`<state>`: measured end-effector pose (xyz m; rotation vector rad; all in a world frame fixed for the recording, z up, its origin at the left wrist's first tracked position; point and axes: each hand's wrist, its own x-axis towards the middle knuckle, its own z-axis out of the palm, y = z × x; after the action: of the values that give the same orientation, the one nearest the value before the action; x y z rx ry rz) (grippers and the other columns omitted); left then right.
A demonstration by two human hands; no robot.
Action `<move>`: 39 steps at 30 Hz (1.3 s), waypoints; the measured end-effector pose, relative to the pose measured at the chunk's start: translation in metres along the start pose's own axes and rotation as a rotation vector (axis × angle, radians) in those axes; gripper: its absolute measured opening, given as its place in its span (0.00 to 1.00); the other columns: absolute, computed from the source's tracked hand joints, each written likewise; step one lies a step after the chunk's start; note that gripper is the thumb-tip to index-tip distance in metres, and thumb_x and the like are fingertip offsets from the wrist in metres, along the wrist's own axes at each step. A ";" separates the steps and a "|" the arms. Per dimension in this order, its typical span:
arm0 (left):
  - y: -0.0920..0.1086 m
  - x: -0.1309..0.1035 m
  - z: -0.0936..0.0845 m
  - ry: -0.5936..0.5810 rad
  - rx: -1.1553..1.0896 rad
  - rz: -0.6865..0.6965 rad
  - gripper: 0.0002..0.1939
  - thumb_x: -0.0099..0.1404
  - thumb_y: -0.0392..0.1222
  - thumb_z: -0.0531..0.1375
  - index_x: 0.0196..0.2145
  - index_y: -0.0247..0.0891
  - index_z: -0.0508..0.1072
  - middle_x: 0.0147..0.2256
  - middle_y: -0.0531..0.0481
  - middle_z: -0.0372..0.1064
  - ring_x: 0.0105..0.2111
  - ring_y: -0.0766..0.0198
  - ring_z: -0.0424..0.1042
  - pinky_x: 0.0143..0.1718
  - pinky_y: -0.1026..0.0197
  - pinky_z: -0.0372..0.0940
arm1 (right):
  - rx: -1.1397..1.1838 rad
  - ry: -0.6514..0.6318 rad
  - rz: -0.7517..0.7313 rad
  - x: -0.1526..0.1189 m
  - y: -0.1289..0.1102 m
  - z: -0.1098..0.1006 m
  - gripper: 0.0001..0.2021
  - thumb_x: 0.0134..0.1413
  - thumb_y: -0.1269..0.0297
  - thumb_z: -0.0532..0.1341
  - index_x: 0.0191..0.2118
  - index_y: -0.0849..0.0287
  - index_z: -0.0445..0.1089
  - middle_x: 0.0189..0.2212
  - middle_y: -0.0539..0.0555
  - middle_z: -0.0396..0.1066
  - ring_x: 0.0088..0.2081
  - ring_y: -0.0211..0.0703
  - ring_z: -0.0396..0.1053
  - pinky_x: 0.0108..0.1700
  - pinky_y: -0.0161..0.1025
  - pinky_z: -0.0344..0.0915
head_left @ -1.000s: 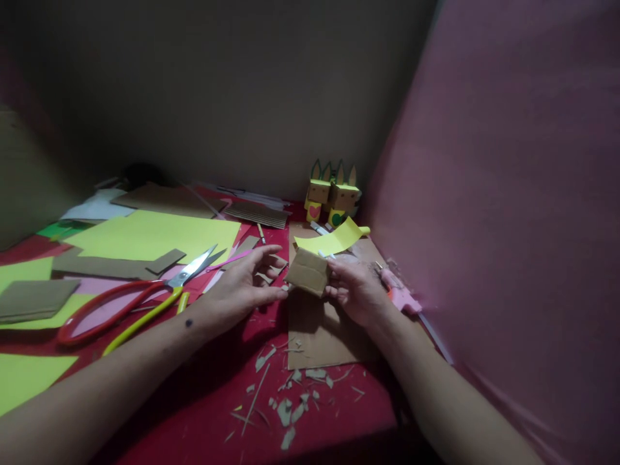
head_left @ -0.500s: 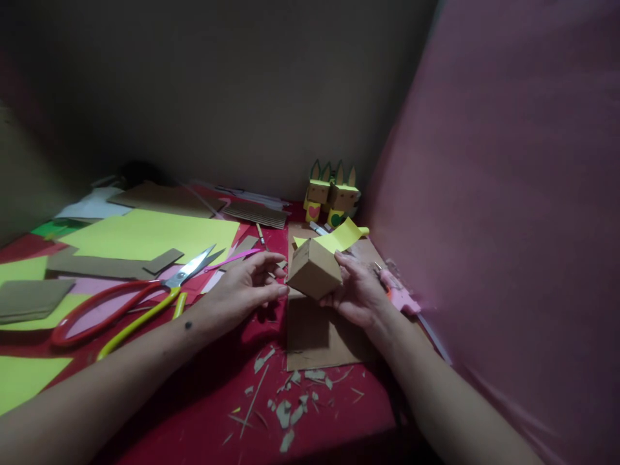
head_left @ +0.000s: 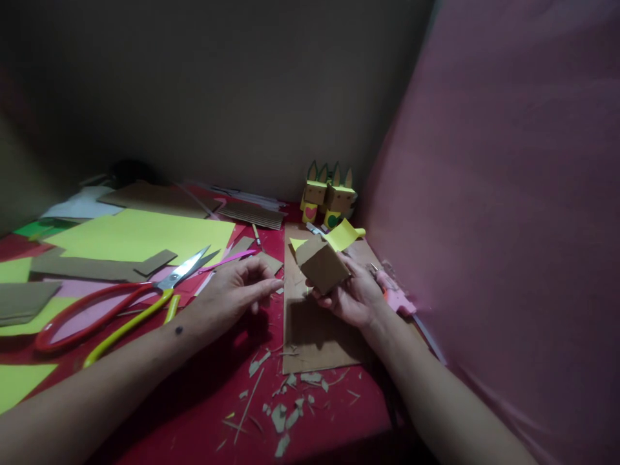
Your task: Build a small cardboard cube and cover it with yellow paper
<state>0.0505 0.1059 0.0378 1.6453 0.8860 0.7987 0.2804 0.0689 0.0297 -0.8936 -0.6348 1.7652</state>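
Observation:
A small brown cardboard box (head_left: 323, 266) rests tilted in my right hand (head_left: 356, 290), which is closed around its lower right side. My left hand (head_left: 245, 284) hovers to the left of the box, apart from it, thumb stretched out and fingers loosely curled with nothing visible between them. Beneath the box lies a flat cardboard sheet (head_left: 310, 358), partly in shadow. A curled yellow paper strip (head_left: 345, 236) sits just behind the box. Large scissors (head_left: 169, 284) with red and yellow handles lie with blades apart, left of my left hand.
Two cardboard figures with pointed ears (head_left: 332, 197) stand at the back. A pink glue gun (head_left: 396, 294) lies right of my right hand, near the pink wall (head_left: 508, 226). Yellow paper (head_left: 150, 236) and cardboard pieces cover the left side. Cardboard scraps (head_left: 281, 416) litter the red tabletop's front.
The box has turned and tilted in my right hand, showing another face. My left hand has drawn away from it, slightly left. The whole view has shifted a little.

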 end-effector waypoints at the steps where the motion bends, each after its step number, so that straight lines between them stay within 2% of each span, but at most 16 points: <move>1: 0.000 -0.001 0.000 0.002 0.001 -0.006 0.16 0.61 0.53 0.66 0.26 0.41 0.67 0.17 0.57 0.66 0.15 0.70 0.61 0.16 0.66 0.53 | 0.005 0.005 0.011 0.000 0.000 0.000 0.16 0.60 0.50 0.62 0.45 0.57 0.71 0.29 0.55 0.78 0.27 0.44 0.73 0.25 0.35 0.60; 7: 0.002 0.000 0.001 -0.006 -0.034 0.006 0.18 0.61 0.54 0.66 0.24 0.41 0.68 0.18 0.57 0.65 0.18 0.69 0.61 0.20 0.65 0.55 | 0.035 0.003 0.009 0.003 0.001 -0.004 0.16 0.66 0.50 0.59 0.46 0.59 0.71 0.27 0.54 0.77 0.27 0.43 0.74 0.24 0.34 0.65; 17: 0.003 0.000 -0.001 -0.011 0.022 -0.029 0.19 0.58 0.56 0.65 0.21 0.41 0.69 0.17 0.54 0.66 0.19 0.65 0.63 0.24 0.62 0.58 | 0.098 0.074 -0.026 0.004 0.002 -0.003 0.14 0.64 0.53 0.63 0.47 0.58 0.72 0.31 0.56 0.77 0.30 0.44 0.74 0.25 0.35 0.67; 25: -0.005 0.001 0.001 -0.008 -0.017 -0.090 0.17 0.56 0.56 0.66 0.26 0.40 0.69 0.19 0.53 0.70 0.19 0.65 0.68 0.24 0.63 0.61 | 0.114 0.087 0.013 0.004 0.002 -0.003 0.16 0.66 0.51 0.61 0.48 0.60 0.72 0.30 0.57 0.77 0.29 0.44 0.74 0.25 0.35 0.68; 29: -0.005 0.000 0.002 -0.005 -0.016 -0.080 0.16 0.58 0.55 0.66 0.28 0.39 0.71 0.19 0.53 0.70 0.18 0.66 0.67 0.20 0.66 0.58 | 0.131 0.129 0.017 0.002 0.001 0.002 0.19 0.72 0.50 0.53 0.49 0.60 0.71 0.29 0.57 0.77 0.27 0.44 0.74 0.24 0.35 0.68; 33: -0.006 0.002 0.001 -0.011 -0.055 -0.024 0.14 0.58 0.51 0.68 0.33 0.39 0.72 0.20 0.55 0.70 0.17 0.68 0.66 0.19 0.67 0.58 | 0.131 0.146 -0.010 0.001 0.001 0.007 0.21 0.75 0.51 0.46 0.46 0.60 0.71 0.26 0.56 0.76 0.25 0.45 0.75 0.21 0.36 0.68; 36: -0.006 0.004 0.001 -0.006 -0.065 0.018 0.18 0.59 0.51 0.69 0.40 0.38 0.74 0.26 0.54 0.73 0.20 0.68 0.69 0.21 0.66 0.63 | 0.116 0.118 -0.032 0.000 0.003 0.007 0.18 0.73 0.53 0.50 0.44 0.60 0.70 0.23 0.53 0.74 0.22 0.44 0.73 0.22 0.37 0.71; 39: -0.003 0.001 0.002 -0.010 -0.090 0.050 0.24 0.61 0.52 0.69 0.51 0.37 0.72 0.28 0.53 0.75 0.22 0.66 0.72 0.23 0.64 0.66 | 0.082 0.059 -0.085 -0.003 0.005 0.006 0.14 0.63 0.54 0.63 0.45 0.60 0.71 0.24 0.52 0.76 0.23 0.43 0.73 0.23 0.38 0.73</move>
<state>0.0519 0.1065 0.0347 1.5969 0.7936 0.8524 0.2735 0.0643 0.0296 -0.8474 -0.5504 1.6710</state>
